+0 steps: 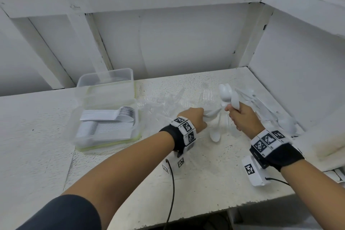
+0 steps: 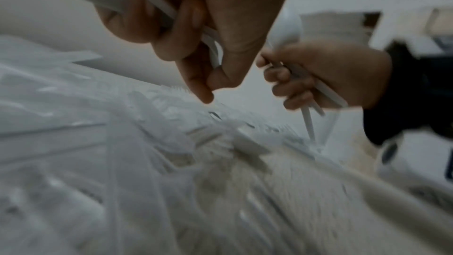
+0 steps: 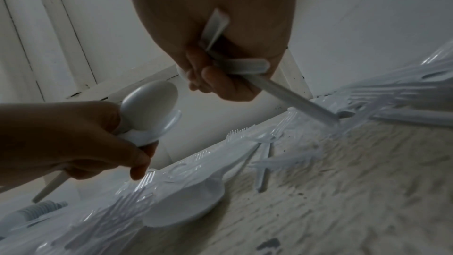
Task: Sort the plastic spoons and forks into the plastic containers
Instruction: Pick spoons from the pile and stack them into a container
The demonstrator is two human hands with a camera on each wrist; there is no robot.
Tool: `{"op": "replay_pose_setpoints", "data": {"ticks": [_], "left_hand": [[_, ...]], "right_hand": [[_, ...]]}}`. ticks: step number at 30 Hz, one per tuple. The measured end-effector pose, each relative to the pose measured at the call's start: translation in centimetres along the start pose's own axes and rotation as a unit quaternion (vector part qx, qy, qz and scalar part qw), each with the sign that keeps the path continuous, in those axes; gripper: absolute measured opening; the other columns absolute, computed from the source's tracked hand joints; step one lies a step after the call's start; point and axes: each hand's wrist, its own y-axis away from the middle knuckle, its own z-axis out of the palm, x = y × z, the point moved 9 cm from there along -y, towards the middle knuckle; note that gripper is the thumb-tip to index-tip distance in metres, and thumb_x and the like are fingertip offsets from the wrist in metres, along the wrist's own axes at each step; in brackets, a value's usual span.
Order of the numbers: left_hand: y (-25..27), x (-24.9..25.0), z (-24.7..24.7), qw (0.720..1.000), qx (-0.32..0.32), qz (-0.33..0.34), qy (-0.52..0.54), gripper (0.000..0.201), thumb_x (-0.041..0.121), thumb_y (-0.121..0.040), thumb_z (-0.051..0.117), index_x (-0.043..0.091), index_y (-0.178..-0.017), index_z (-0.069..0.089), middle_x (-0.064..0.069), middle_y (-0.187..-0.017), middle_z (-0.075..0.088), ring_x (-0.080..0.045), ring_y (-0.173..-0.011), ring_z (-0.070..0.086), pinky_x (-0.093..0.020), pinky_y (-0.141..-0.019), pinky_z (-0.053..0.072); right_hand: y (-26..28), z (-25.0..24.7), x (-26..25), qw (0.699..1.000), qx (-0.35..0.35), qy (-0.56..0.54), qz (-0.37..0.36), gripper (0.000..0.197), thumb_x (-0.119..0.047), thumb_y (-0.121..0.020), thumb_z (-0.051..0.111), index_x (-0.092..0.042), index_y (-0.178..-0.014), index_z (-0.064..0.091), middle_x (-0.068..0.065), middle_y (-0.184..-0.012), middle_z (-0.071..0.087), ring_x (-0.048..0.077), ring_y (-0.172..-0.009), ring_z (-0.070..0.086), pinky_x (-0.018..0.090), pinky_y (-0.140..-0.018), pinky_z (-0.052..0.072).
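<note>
Right-hand spoons (image 1: 230,97) apparently bowls-up, near-vertical.

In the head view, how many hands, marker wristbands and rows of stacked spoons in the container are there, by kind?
Hands: 2 (left hand, right hand), each gripping white spoons
Marker wristbands: 2
Rows of stacked spoons in the container: 2
Total: 6

Black wristbands (image 1: 170,137) carry white blocks of square black-and-white markers (image 1: 186,127); a dark sleeve (image 1: 63,213) sits at seven o'clock, thin black cable (image 1: 172,183) trailing.
</note>
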Motion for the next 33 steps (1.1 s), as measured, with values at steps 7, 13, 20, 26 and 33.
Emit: {"op": "replay_pose_setpoints", "data": {"ticks": [7, 13, 20, 26, 33], "left_hand": [[0.6, -0.1, 0.5, 0.998, -0.007, 0.028, 0.048, 0.020, 0.031, -0.085, 0.059, 0.016, -0.098, 0.054, 0.001, -0.087, 0.056, -0.018, -0.079, 0.054, -0.022, -0.054, 0.036], [0.7, 3.0, 3.7, 0.991, -0.060, 0.115, -0.019, 0.038, 0.043, -0.081, 0.065, 0.013, -0.105, 0.062, 0.000, -0.093, 0.053, -0.018, -0.081, 0.051, -0.026, -0.067, 0.040], [0.7, 4.1, 4.2, 0.985, -0.067, 0.134, -0.085, 0.019, 0.017, -0.089, 0.051, 0.014, -0.105, 0.061, 0.001, -0.087, 0.052, -0.024, -0.088, 0.056, -0.028, -0.067, 0.040], [1.5, 0.5, -2.1, 0.981, 0.040, 0.065, 0.178, 0.023, 0.030, -0.090, 0.059, 0.012, -0.103, 0.062, -0.003, -0.094, 0.065, -0.017, -0.083, 0.060, -0.027, -0.073, 0.046], [4.9, -6.2, -7.4, 0.919, 0.097, 0.023, 0.381, 0.019, 0.015, -0.088, 0.063, 0.010, -0.106, 0.059, 0.006, -0.080, 0.060, 0.001, -0.066, 0.054, -0.014, -0.064, 0.041]], "right_hand": [[-0.2, 1.6, -0.7, 1.000, -0.010, 0.016, -0.005, 0.016, -0.020, -0.096, 0.046, -0.015, -0.090, 0.060, -0.003, -0.069, 0.050, 0.009, -0.061, 0.044, 0.020, -0.056, 0.031], [-0.5, 0.2, 0.4, 0.999, 0.034, 0.005, 0.018, 0.016, -0.019, -0.095, 0.047, -0.015, -0.086, 0.060, 0.000, -0.066, 0.049, 0.011, -0.059, 0.043, 0.022, -0.054, 0.031], [0.0, -0.3, 1.2, 0.999, 0.029, 0.013, 0.030, 0.015, -0.022, -0.094, 0.049, -0.015, -0.088, 0.061, 0.000, -0.066, 0.049, 0.012, -0.059, 0.042, 0.022, -0.055, 0.031], [-0.1, -0.6, -0.4, 1.000, 0.027, 0.004, -0.004, 0.020, -0.024, -0.093, 0.052, -0.017, -0.079, 0.064, 0.002, -0.079, 0.061, 0.009, -0.057, 0.043, 0.023, -0.054, 0.032], [1.0, 4.2, -6.3, 0.993, -0.079, 0.002, -0.088, 0.020, -0.025, -0.095, 0.051, -0.018, -0.107, 0.065, -0.009, -0.101, 0.064, -0.003, -0.076, 0.053, 0.006, -0.060, 0.039]]}}
